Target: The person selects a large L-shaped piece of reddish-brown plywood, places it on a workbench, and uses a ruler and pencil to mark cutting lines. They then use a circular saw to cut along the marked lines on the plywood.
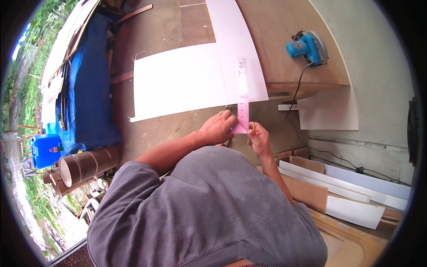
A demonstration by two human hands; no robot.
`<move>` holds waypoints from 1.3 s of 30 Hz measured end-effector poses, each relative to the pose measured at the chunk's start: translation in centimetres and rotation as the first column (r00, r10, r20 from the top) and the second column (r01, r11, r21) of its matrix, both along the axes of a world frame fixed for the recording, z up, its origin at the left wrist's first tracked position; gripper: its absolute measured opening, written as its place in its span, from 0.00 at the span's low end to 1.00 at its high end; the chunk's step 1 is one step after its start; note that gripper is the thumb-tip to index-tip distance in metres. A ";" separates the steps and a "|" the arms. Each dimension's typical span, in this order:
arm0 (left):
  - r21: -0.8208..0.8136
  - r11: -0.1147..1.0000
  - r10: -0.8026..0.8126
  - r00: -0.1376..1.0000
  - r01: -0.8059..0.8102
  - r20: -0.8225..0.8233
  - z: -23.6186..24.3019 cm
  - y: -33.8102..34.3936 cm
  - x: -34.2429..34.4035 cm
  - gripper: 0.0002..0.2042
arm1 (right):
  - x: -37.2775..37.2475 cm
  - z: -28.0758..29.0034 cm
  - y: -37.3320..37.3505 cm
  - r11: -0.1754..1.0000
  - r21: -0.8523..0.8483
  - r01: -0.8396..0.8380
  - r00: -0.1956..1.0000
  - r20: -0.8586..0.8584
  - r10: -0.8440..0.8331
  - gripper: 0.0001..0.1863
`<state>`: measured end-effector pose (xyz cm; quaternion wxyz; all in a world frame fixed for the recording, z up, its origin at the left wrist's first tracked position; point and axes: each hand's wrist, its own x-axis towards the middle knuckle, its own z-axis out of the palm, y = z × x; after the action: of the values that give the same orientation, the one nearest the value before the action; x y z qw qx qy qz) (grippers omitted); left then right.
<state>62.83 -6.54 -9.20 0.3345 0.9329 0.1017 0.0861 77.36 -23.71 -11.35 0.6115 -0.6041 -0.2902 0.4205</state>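
Note:
A white L-shaped board lies before me, with a faint line across it near its right side. On top of the board, a translucent pink ruler runs away from me and sticks out past the near edge. My left hand is closed at the ruler's near end, on its left side. My right hand is beside the ruler's right near corner, fingers pinched around a thin yellow pencil. Whether the right fingers also touch the ruler, I cannot tell.
A blue circular saw with a trailing cord rests on a brown wood panel at far right. Board offcuts lie along the right wall. To the left are a blue tarp, a blue jug and a brown tube.

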 end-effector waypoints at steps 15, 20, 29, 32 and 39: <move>-0.399 0.890 0.350 0.892 -0.221 0.286 7.9 4.8 -7.0 0.28 | 16.9 -0.2 8.1 0.860 -0.277 0.428 0.877 -0.104 -0.470 0.08; -0.181 0.866 0.349 0.305 -0.466 0.886 17.0 5.4 -4.7 0.38 | 26.5 -4.6 13.4 0.865 -0.375 0.334 0.889 -0.178 -0.421 0.13; 0.198 0.880 -0.130 0.181 -0.432 0.975 24.2 4.1 2.9 0.39 | 32.4 -9.2 15.6 0.753 -0.042 0.656 0.625 0.589 -0.512 0.18; 0.231 0.902 -0.184 0.159 -0.364 0.970 24.8 3.7 3.3 0.39 | 31.3 -8.9 10.4 0.765 0.027 0.644 0.532 0.702 -0.473 0.19; 0.191 0.981 -0.192 0.037 0.042 0.981 23.7 3.8 4.7 0.40 | 17.1 -17.4 -18.1 0.532 -0.665 0.524 0.810 0.581 -0.071 0.18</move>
<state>67.55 -2.73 14.46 0.2664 0.6371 -0.2383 0.6829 94.50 -41.79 -28.80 0.2423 -0.9389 -0.1006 0.2226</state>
